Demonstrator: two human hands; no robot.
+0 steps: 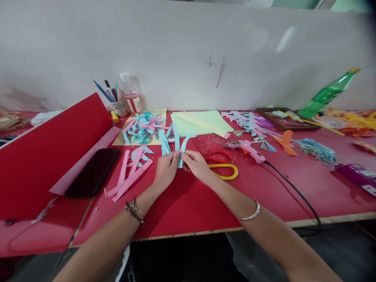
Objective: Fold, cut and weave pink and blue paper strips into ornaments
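Observation:
Light blue paper strips (pixel 176 137) stand up between my two hands, near the middle of the red table. My left hand (pixel 167 168) pinches them from the left with thumb and fingers. Close beside it, my right hand (pixel 195 163) pinches a blue strip that curves up to the right. More blue strips (pixel 165 144) lie just behind my left hand. Pink strips (pixel 129 178) rest to the left, below a heap of cut blue and pink pieces (pixel 143 127). Scissors with red and yellow handles (pixel 225 177) lie right of my right hand.
A pink glue gun (pixel 246 149) with a black cord lies at the right. Pale green sheets (pixel 202 119) are behind my hands. At the left are a black phone (pixel 92 172) and a red board (pixel 53 156). A green bottle (pixel 330 93) leans at the back right.

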